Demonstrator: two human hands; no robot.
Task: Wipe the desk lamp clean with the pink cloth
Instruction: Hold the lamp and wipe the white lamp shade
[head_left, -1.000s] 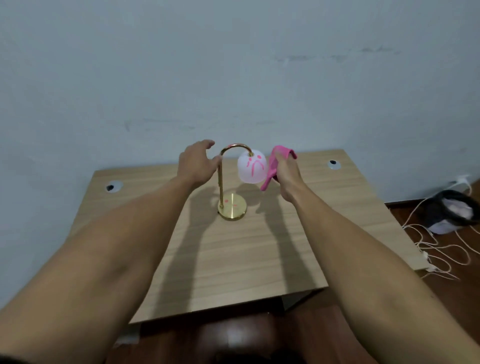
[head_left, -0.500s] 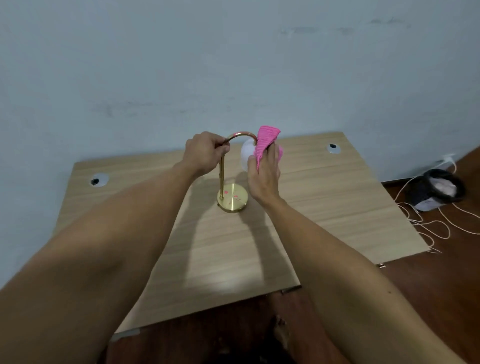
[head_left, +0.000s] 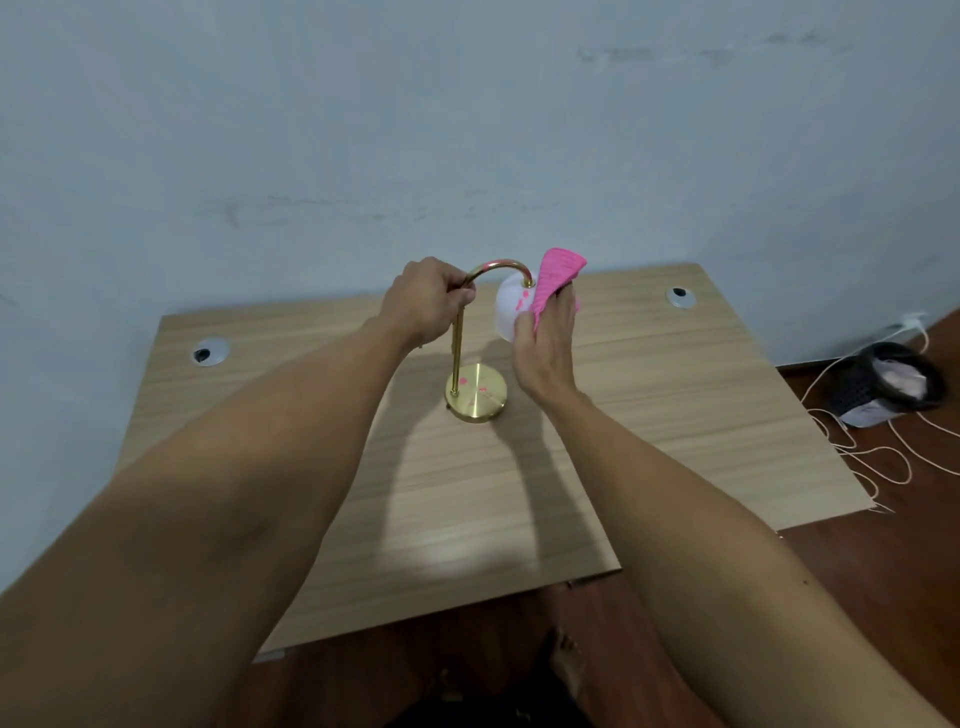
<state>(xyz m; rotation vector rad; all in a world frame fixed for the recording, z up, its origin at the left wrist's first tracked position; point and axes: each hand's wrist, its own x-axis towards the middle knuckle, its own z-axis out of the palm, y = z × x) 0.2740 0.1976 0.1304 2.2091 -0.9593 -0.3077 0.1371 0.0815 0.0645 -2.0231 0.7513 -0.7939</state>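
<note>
A small desk lamp (head_left: 475, 392) stands on the wooden desk (head_left: 675, 395), with a round gold base, a curved gold neck and a white shade (head_left: 508, 306). Pink marks show on the base, the neck and the shade. My left hand (head_left: 428, 301) grips the top of the neck where it bends. My right hand (head_left: 545, 348) holds the pink cloth (head_left: 556, 278) pressed against the front right of the shade, covering much of it.
The desk stands against a pale blue wall and has a cable hole at the back left (head_left: 209, 352) and one at the back right (head_left: 679, 296). On the floor to the right sit a black mesh bin (head_left: 883, 382) and loose white cables (head_left: 872, 462).
My left hand closed round the lamp's neck. My right hand brought the pink cloth from beside the shade onto its front, hiding most of the pink marks there.
</note>
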